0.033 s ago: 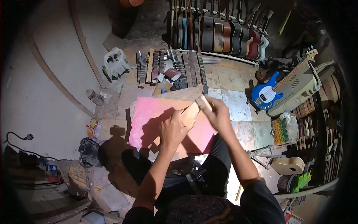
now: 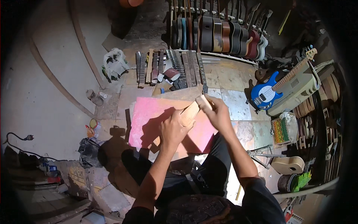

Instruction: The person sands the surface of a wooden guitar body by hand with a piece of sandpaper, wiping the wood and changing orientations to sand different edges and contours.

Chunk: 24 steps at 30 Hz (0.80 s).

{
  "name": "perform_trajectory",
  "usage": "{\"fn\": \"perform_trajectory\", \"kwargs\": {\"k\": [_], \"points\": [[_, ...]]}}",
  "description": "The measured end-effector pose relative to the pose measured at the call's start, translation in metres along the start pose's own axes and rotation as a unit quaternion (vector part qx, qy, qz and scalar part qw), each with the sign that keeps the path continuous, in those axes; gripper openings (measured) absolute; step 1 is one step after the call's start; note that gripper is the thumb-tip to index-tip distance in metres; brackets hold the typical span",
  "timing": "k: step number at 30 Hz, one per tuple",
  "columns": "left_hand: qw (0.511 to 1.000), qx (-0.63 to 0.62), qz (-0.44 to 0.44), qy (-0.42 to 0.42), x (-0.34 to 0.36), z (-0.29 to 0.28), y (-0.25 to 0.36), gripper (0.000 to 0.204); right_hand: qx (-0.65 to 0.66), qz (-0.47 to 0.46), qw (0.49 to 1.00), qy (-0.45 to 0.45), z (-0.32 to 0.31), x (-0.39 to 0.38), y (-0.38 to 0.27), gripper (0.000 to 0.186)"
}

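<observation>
Over a pink board (image 2: pixel 143 112) across my lap, my left hand (image 2: pixel 172 128) grips a light-coloured wooden piece (image 2: pixel 189 114), fingers wrapped round it. A bit of pale wood also shows below that hand, by the wrist. My right hand (image 2: pixel 219 115) pinches a small pale block (image 2: pixel 203 102) at the far right end of the wooden piece. Block and wood appear to touch there. My palms hide much of the wood, so its full shape cannot be made out.
Beyond the board lie several guitar necks (image 2: pixel 194 67) and a curled sheet of sandpaper (image 2: pixel 172 74). Guitars (image 2: pixel 225 35) hang on a rack at the back. A blue bass guitar (image 2: pixel 272 87) leans at the right. A black plastic bag (image 2: pixel 89 152) lies at the left.
</observation>
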State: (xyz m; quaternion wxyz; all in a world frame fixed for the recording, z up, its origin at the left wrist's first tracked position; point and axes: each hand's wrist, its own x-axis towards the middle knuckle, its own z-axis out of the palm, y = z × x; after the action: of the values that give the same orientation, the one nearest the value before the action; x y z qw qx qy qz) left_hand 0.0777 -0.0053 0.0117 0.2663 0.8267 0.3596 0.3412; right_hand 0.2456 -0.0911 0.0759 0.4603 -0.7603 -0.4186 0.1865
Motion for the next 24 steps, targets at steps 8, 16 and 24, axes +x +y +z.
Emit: {"fn": "perform_trajectory", "kwargs": {"k": [8,16,24], "points": [[1.000,-0.002,0.004,-0.001,0.004,-0.002,-0.007,0.043,0.032,-0.011,0.999,0.029,0.010,-0.001,0.005,0.033],[1.000,-0.006,0.024,-0.005,0.008,-0.004,-0.011,0.045,-0.045,-0.184,0.969,0.161,0.040,-0.017,0.037,0.041],[0.996,0.047,-0.045,-0.059,0.013,-0.003,-0.021,0.043,-0.101,-0.229,0.956,0.152,0.061,-0.036,0.039,0.052]]}}
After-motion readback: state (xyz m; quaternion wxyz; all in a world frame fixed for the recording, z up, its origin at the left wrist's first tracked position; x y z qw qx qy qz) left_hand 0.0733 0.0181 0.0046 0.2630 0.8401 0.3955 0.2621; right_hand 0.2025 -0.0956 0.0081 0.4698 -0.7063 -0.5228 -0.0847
